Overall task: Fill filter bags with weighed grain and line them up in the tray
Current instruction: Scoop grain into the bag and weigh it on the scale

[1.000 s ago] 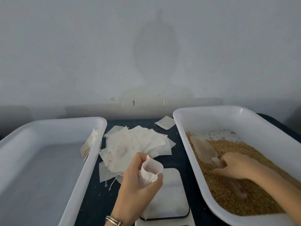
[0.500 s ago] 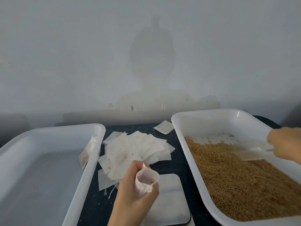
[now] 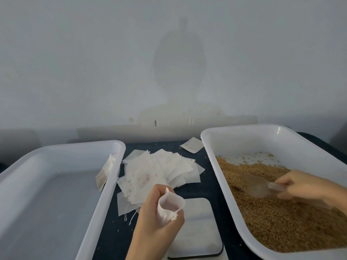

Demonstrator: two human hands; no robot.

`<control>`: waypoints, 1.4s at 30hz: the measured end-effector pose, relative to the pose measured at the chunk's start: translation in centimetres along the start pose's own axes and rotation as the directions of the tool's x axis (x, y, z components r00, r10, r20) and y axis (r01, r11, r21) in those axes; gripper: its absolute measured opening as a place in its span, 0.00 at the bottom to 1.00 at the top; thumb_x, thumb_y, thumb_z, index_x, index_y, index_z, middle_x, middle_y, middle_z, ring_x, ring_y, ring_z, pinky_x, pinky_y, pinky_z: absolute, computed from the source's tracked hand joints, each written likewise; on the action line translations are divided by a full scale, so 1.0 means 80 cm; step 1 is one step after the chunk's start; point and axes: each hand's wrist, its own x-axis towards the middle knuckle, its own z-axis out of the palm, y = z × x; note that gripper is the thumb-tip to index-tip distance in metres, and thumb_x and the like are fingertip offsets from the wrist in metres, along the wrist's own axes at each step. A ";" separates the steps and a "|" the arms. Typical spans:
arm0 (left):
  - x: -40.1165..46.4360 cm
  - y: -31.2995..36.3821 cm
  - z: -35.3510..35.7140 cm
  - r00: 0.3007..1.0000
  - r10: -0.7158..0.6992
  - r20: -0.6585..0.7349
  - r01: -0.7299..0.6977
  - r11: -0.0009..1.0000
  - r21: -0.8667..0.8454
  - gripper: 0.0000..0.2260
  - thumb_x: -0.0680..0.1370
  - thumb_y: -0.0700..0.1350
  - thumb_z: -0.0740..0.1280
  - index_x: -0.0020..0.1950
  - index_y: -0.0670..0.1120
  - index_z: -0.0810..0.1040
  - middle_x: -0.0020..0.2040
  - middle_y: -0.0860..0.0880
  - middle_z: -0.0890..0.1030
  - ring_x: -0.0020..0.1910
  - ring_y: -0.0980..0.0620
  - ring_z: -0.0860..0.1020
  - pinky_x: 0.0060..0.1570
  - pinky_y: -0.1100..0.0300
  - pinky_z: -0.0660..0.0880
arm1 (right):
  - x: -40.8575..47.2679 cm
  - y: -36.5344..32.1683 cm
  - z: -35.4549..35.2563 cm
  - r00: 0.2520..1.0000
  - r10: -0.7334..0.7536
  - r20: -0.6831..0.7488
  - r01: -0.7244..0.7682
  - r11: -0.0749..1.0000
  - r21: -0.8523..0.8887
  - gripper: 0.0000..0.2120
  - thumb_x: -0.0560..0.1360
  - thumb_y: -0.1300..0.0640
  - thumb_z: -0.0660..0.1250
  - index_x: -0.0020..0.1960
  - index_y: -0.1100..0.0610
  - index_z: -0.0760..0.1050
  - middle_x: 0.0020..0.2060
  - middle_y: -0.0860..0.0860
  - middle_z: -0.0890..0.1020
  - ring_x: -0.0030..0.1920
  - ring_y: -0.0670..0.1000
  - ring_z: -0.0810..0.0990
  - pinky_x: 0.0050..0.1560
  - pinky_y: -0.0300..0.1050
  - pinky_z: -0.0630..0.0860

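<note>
My left hand [image 3: 154,220] grips a white filter bag [image 3: 170,205] with its mouth held open upward, above the near edge of the scale [image 3: 197,228]. My right hand [image 3: 304,186] holds the handle of a clear plastic scoop [image 3: 253,186], whose bowl lies on the brown grain [image 3: 281,218] in the white tray on the right [image 3: 212,147]. The hand and scoop are blurred. The white tray on the left [image 3: 56,184] holds one filled bag [image 3: 105,173] leaning against its right wall.
A loose pile of flat filter bags [image 3: 159,171] lies on the dark table between the trays, with one stray bag [image 3: 192,145] further back. A pale wall rises right behind the trays.
My right hand swung the scoop from the tray's far right side back down and left onto the grain. My left hand kept the open bag almost still above the scale.
</note>
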 end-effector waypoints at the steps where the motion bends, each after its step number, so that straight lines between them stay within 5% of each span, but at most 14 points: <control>1: 0.000 0.000 0.000 1.000 -0.002 0.000 0.002 1.000 -0.002 0.08 0.66 0.39 0.65 0.41 0.41 0.69 0.33 0.53 0.71 0.30 0.55 0.66 0.30 0.67 0.64 | -0.001 0.000 0.002 1.000 -0.010 0.011 0.010 1.000 0.023 0.07 0.73 0.59 0.70 0.49 0.49 0.81 0.42 0.47 0.85 0.41 0.47 0.82 0.43 0.36 0.75; 6: -0.002 0.001 -0.005 1.000 -0.015 -0.002 0.015 1.000 0.001 0.07 0.67 0.39 0.66 0.41 0.43 0.70 0.33 0.52 0.72 0.31 0.54 0.67 0.29 0.65 0.66 | -0.006 0.009 0.000 0.999 -0.045 0.013 0.044 0.998 0.045 0.08 0.73 0.58 0.70 0.50 0.48 0.80 0.44 0.48 0.85 0.43 0.49 0.82 0.48 0.41 0.77; 12: -0.006 0.002 -0.006 1.000 -0.015 0.006 0.014 0.999 0.051 0.06 0.67 0.41 0.66 0.38 0.50 0.70 0.34 0.55 0.73 0.30 0.56 0.68 0.29 0.66 0.66 | -0.013 0.020 -0.004 0.999 -0.038 0.014 0.037 0.998 0.059 0.10 0.73 0.59 0.71 0.50 0.47 0.80 0.41 0.50 0.85 0.39 0.49 0.80 0.42 0.41 0.75; 30: -0.006 -0.001 -0.008 1.000 -0.001 -0.014 0.002 0.996 0.086 0.06 0.67 0.41 0.66 0.41 0.43 0.71 0.35 0.51 0.73 0.30 0.55 0.68 0.28 0.65 0.67 | -0.016 0.022 -0.009 0.995 -0.095 0.000 0.092 0.968 0.231 0.11 0.71 0.60 0.72 0.51 0.49 0.80 0.37 0.55 0.84 0.35 0.52 0.78 0.36 0.39 0.72; 42: -0.005 0.001 -0.009 1.000 -0.010 0.004 0.010 0.999 0.044 0.06 0.67 0.40 0.66 0.38 0.50 0.71 0.34 0.54 0.73 0.30 0.58 0.69 0.29 0.66 0.67 | -0.034 0.021 -0.009 0.973 -0.145 -0.179 0.188 0.950 0.250 0.09 0.69 0.55 0.72 0.48 0.45 0.79 0.27 0.50 0.82 0.25 0.45 0.74 0.31 0.37 0.69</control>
